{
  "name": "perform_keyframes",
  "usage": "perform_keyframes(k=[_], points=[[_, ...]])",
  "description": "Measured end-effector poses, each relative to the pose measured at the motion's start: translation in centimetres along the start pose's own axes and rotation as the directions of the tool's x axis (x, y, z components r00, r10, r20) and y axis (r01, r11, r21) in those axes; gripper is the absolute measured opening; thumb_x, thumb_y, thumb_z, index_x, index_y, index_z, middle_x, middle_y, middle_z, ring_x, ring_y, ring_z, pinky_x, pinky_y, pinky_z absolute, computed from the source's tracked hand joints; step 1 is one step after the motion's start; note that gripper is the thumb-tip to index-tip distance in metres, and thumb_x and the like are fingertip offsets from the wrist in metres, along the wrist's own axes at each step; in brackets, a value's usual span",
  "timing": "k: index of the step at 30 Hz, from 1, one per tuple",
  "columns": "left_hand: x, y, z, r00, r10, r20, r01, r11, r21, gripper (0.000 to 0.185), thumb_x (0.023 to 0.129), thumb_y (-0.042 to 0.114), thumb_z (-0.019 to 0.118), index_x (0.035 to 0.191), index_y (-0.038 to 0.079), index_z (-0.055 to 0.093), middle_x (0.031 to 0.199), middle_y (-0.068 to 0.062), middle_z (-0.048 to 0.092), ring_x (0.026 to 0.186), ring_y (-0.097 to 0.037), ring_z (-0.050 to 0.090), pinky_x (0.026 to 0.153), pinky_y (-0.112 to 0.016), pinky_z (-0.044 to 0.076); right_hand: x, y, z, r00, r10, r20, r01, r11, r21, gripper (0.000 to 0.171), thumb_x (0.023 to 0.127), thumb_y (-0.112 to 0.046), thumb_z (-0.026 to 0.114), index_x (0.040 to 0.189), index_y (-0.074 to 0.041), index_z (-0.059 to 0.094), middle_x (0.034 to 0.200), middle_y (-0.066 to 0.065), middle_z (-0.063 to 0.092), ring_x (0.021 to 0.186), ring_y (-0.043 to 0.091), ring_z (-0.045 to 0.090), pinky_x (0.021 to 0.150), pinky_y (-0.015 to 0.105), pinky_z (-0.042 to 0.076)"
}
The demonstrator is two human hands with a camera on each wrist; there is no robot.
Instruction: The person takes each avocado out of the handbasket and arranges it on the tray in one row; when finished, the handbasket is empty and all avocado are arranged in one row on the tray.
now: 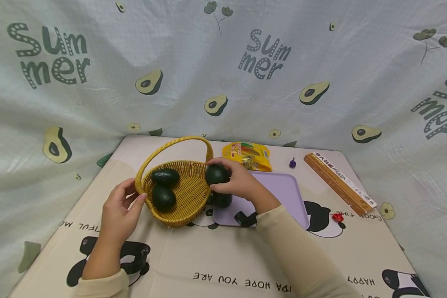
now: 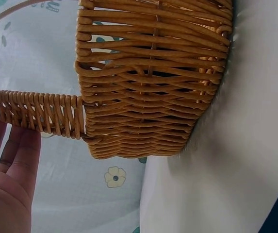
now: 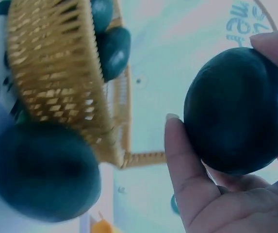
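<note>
Two avocados [image 1: 164, 186] lie in the basket [image 1: 188, 198]; the tray [image 1: 283, 190] sits just right of it; a snack bag [image 1: 248, 155] lies beyond the tray; a long box [image 1: 339, 183] lies far right.

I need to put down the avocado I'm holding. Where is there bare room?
Free: the purple tray right of the right hand, and the mat near you. Crowded: the basket holds two avocados, one lying beside it.

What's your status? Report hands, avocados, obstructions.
Right hand grips a dark avocado beside the basket rim. Left hand touches the basket's handle base. Two avocados inside, one on the purple tray. Nothing in the way.
</note>
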State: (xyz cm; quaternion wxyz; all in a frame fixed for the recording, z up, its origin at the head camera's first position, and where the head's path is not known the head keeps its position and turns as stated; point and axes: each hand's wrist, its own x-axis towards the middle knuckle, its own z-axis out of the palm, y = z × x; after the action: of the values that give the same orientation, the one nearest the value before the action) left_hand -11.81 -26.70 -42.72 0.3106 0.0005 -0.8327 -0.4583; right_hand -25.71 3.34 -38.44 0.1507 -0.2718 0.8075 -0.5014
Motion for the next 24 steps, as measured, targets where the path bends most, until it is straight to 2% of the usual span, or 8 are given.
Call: perform_keyframes(k=[7,13,16,21,24], points=[[0.0,0.0,0.1,1.0,-0.007,0.002,0.007,1.0,0.01,0.05,0.091,-0.005,0.072,0.138,-0.001,0.055,0.125,-0.013,0.061,0.112,0.01,0.054,0.097,-0.003,0.046,-0.6,2.1,-0.8,0.997,0.029,-0.075,-0.024,0.997,0.068,0.059,0.079,-0.014,0.085,0.132,-0.027,0.061,0.134,0.003,0.059,0.113,0.034,0.061,0.089,0.047,0.063],[0.0,0.0,0.1,1.0,-0.011,0.0,0.011,1.0,0.023,0.05,0.091,-0.005,0.072,0.138,-0.001,0.055,0.125,-0.013,0.061,0.112,0.01,0.053,0.097,-0.003,0.046,-1.1,3.7,-1.4,0.985,0.087,-0.146,-0.082,0.996,0.036,0.055,0.077,-0.019,0.087,0.125,-0.031,0.063,0.135,0.0,0.059,0.121,0.032,0.056,0.099,0.051,0.057],[0.0,-0.1,0.2,1.0,-0.006,0.001,0.006,1.0,0.021,0.049,0.091,-0.006,0.072,0.138,-0.001,0.055,0.124,-0.014,0.061,0.112,0.01,0.053,0.097,-0.003,0.046,-1.6,4.5,-1.7,0.979,0.121,-0.162,-0.119,0.993,0.024,0.06,0.077,-0.018,0.087,0.129,-0.031,0.062,0.138,0.001,0.057,0.122,0.031,0.056,0.101,0.051,0.056],[0.0,0.0,0.2,1.0,0.0,-0.004,0.0,1.0,0.02,0.049,0.091,-0.007,0.072,0.137,-0.003,0.055,0.123,-0.015,0.061,0.111,0.011,0.053,0.097,-0.002,0.046,-2.1,5.7,-1.9,0.974,0.177,-0.143,-0.176,0.984,0.019,0.071,0.078,-0.016,0.085,0.142,-0.027,0.057,0.148,0.007,0.051,0.124,0.035,0.057,0.096,0.048,0.058],[0.0,0.0,0.2,1.0,0.0,-0.008,0.0,1.0,0.025,0.049,0.091,-0.007,0.072,0.137,-0.003,0.055,0.123,-0.015,0.061,0.112,0.011,0.053,0.096,-0.002,0.046,-2.3,6.3,-1.9,0.969,0.199,-0.144,-0.198,0.98,0.022,0.074,0.077,-0.016,0.085,0.145,-0.025,0.055,0.15,0.01,0.049,0.123,0.036,0.058,0.093,0.046,0.058]])
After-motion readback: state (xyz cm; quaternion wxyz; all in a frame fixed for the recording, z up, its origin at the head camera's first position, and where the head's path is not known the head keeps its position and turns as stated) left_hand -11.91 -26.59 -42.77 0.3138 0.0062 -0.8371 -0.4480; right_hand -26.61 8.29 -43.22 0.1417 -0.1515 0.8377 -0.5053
